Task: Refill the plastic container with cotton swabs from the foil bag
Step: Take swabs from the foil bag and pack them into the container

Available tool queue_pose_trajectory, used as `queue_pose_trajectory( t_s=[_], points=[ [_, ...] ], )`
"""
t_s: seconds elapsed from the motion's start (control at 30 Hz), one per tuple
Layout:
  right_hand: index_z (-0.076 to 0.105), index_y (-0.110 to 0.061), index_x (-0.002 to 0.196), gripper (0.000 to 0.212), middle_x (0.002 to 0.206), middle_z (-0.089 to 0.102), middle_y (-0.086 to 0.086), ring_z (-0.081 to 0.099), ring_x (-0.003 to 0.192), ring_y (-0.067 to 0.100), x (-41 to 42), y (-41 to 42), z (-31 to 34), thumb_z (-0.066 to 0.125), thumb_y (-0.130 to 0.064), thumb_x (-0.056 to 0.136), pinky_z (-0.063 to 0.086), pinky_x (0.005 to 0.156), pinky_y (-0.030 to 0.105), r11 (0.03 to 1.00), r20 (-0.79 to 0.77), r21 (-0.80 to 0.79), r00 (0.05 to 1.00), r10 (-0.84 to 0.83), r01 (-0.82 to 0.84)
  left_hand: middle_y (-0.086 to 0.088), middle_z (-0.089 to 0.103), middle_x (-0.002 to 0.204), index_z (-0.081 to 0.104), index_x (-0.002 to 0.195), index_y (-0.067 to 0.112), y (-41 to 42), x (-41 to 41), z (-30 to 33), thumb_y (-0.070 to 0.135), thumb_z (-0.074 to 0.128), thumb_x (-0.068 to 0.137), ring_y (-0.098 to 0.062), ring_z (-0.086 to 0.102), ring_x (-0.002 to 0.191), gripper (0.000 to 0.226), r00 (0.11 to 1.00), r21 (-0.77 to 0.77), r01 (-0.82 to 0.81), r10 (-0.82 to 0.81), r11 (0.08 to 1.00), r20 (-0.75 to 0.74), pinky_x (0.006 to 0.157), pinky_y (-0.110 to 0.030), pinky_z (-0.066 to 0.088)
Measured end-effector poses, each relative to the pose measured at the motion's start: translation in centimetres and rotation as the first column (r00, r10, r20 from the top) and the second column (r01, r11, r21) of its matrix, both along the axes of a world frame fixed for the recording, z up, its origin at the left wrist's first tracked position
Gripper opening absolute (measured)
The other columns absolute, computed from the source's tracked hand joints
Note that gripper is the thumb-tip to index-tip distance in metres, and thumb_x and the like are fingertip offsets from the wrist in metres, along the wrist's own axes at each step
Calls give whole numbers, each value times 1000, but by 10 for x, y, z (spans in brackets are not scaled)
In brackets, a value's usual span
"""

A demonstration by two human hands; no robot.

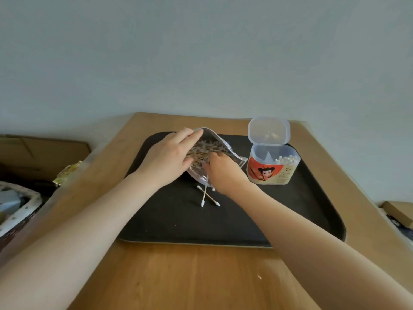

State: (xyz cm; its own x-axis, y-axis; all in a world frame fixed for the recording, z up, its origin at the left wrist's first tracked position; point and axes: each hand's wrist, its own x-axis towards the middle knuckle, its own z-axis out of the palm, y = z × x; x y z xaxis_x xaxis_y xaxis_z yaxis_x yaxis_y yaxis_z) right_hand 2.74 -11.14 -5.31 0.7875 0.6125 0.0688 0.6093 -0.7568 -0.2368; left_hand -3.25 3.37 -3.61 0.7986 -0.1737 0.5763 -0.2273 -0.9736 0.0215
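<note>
A wooden table holds a black tray. On it lies the foil bag; the left hand pinches its upper edge, the right hand reaches inside, grip hidden. The open plastic container stands just right. Two loose cotton swabs lie crossed nearby.

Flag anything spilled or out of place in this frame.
Two swabs lie crossed on the black tray, just below the bag, outside both the bag and the container. They look spilled. The container stands upright with its lid flipped open; nothing else stands out.
</note>
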Motion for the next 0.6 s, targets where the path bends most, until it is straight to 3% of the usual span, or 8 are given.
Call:
queue_pose_trajectory(
  t_s=[0.1,0.23,0.33,0.43,0.6],
  points=[
    [30,-12,137,49,132,43,13,55,109,35,6,12,-1,48,-9,92,49,84,43,994,-8,-94,999,-51,50,-8,55,122,44,137,7,-2,0,-5,5,72,73,-27,58,96,69,998,-34,48,-50,998,-47,59,-31,48],
    [17,-13,146,63,141,36,11,52,114,30,17,24,-3,48,-10,92,49,84,39,973,123,-225,992,-13,41,-7,52,126,38,140,9,1,1,-6,9,72,76,-25,55,99,72,994,-44,48,-52,998,-94,65,-34,52],
    [27,-8,142,54,135,44,12,52,115,29,24,34,-7,47,-12,92,48,87,38,953,175,-300,984,11,43,-6,50,128,35,142,10,3,3,-7,11,71,77,-25,54,100,74,994,-64,28,-35,998,-107,68,-38,53],
    [49,-7,127,36,125,56,9,55,111,25,24,38,-2,49,-12,92,46,89,32,916,254,-400,965,71,38,-6,47,131,31,144,12,1,4,-8,11,70,78,-25,52,103,77,991,-75,11,-21,997,-131,70,-35,50],
    [54,-8,117,25,114,60,7,59,101,22,13,40,-4,44,-12,95,42,71,28,908,259,-419,958,124,-4,-5,40,136,22,147,14,-4,3,-11,13,68,81,-23,49,106,80,986,-78,-20,7,997,-169,71,-26,39]
  ],
)
